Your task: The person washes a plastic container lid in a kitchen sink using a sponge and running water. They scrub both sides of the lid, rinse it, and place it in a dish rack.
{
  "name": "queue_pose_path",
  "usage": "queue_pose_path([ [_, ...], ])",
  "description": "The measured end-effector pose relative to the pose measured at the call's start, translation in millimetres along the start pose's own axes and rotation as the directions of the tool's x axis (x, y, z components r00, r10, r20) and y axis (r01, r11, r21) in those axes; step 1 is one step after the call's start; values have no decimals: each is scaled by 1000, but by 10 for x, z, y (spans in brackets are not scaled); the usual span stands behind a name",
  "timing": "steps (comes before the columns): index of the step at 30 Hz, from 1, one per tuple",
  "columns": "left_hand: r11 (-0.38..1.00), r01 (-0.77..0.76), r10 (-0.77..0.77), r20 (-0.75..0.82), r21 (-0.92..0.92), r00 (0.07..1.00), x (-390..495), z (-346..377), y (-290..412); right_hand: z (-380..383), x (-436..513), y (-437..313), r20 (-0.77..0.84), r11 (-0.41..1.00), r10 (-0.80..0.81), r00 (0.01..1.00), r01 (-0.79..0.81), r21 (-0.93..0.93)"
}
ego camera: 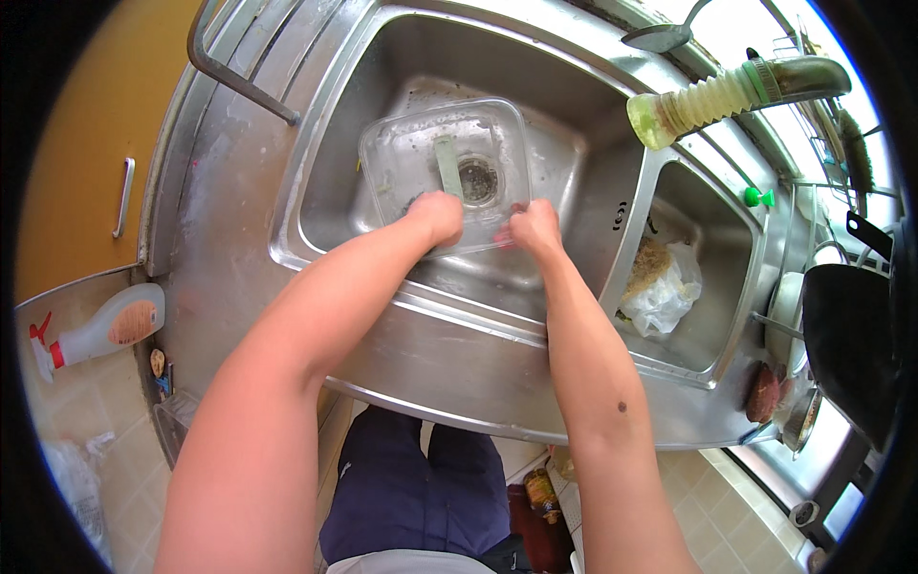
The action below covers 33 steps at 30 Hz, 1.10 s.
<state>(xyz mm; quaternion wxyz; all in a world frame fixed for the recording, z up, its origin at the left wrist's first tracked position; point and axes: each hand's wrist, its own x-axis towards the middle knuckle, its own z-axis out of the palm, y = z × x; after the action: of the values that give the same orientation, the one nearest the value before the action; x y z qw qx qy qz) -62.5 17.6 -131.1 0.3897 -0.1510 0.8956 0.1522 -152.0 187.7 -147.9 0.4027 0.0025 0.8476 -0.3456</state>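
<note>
A clear rectangular plastic container [409, 136] is in the large stainless steel sink basin [588, 115], over the drain. My left hand [435, 217] is closed over something at the container's near side; a flat pale green strip [447, 165] extends away from it, though the grip itself is hidden. At the container's near right corner is my right hand [531, 224], its fingers curled and blurred. Whether it grips the rim cannot be told.
A plastic bag [667, 290] and a tan fibrous scrubber [645, 264] lie in the smaller right basin. A ribbed faucet hose [703, 104] reaches over the divider. A bent metal bar [247, 90] stands at left. A black pan [846, 337] hangs at right.
</note>
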Motion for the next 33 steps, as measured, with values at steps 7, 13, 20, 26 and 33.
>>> queue_pose_path([
  [7,845,-36,-39,-128,-533,991,367,-98,279,25,-39,-59,134,997,26,991,-36,74],
  [13,540,66,-339,-145,-839,929,541,-107,489,98,54,16,226,980,2,974,-47,192],
  [20,-62,-154,-605,-86,-986,792,759,-607,511,76,-151,-171,249,949,123,961,-188,253],
  [26,628,-193,-248,-429,-754,869,659,-477,536,71,-141,-155,315,863,100,944,-240,444],
  [33,879,-310,227,-253,-362,940,455,-123,426,-36,23,-124,485,528,92,870,-456,716],
])
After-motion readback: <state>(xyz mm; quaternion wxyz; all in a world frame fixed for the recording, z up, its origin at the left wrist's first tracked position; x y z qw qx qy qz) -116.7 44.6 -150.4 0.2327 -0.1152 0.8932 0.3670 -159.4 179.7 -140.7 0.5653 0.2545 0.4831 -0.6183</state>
